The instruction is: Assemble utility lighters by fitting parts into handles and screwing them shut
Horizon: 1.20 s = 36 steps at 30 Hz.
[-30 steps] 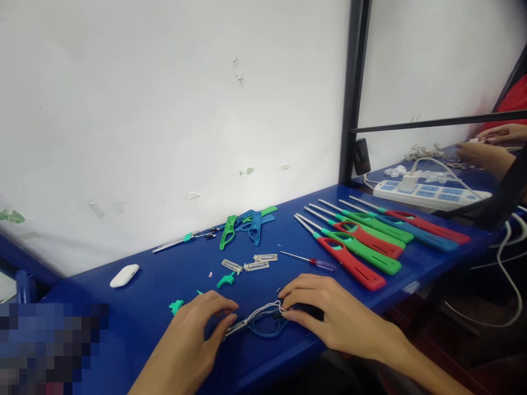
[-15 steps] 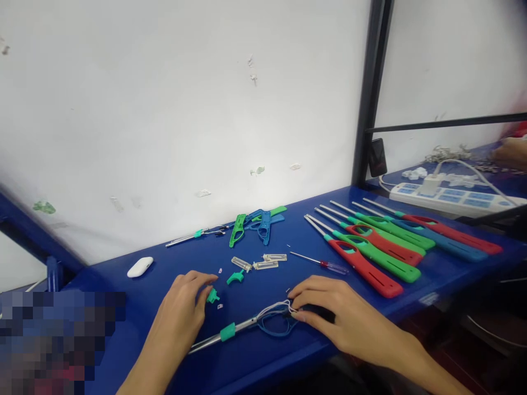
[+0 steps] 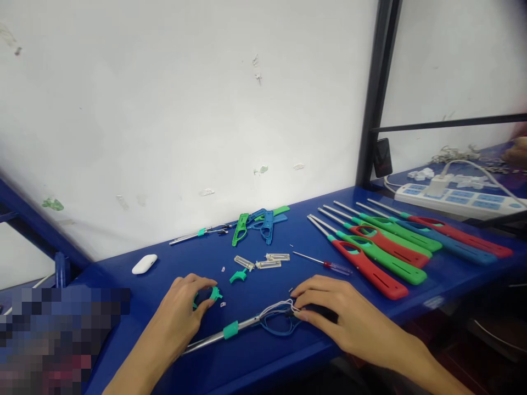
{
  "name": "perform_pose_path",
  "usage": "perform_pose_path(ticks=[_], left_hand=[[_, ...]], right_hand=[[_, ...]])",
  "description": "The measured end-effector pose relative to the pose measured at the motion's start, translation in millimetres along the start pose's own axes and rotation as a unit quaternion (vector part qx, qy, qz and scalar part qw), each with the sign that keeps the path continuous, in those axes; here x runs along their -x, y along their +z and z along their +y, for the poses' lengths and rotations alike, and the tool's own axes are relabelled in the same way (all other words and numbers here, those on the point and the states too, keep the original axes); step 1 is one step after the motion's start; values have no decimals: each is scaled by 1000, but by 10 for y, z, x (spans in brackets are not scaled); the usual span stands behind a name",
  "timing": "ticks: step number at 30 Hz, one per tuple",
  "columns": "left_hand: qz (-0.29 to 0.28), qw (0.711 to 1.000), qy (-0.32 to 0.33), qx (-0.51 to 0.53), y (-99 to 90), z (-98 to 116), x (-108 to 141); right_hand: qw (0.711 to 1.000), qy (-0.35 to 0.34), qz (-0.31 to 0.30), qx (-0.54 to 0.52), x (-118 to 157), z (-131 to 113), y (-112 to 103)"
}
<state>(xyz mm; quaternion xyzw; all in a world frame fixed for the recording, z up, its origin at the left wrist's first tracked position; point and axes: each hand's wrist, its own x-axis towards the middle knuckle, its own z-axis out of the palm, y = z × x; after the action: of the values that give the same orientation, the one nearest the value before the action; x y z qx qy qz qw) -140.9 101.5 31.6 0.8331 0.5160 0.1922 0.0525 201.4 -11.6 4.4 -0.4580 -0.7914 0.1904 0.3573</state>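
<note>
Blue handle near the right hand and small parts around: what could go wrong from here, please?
The white wires loop beside the blue handle, close to the fingertips of the right hand, so they might get pinched or pulled. A tiny pale piece lies loose near the green part at the fingertips of the left hand; a brush might knock it away.
</note>
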Motion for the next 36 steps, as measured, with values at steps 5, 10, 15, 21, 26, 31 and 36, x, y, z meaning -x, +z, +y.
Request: perform_pose_path(ticks=[5, 10, 15, 21, 26, 31, 36], left_hand=[[11, 1000, 2, 0, -44, 79, -3], [24, 1000, -8, 8, -129, 284, 61], [-2, 995, 68, 72, -140, 590, 149], [-19, 979, 167, 119, 36, 850, 102], [-18, 975, 195, 103, 146, 985, 113], [-13, 977, 199, 68, 201, 1064, 129], [-12, 979, 199, 44, 267, 1085, 133]], right_hand=[[1000, -2, -2, 0, -8, 0, -6], [1000, -3, 0, 0, -6, -13, -14], [1000, -8, -2, -2, -18, -24, -17], [1000, -16, 0, 1, -26, -28, -21], [1000, 2, 5, -9, -11, -28, -17], [1000, -2, -3, -11, -27, -52, -32], [1000, -15, -14, 0, -39, -57, -48]])
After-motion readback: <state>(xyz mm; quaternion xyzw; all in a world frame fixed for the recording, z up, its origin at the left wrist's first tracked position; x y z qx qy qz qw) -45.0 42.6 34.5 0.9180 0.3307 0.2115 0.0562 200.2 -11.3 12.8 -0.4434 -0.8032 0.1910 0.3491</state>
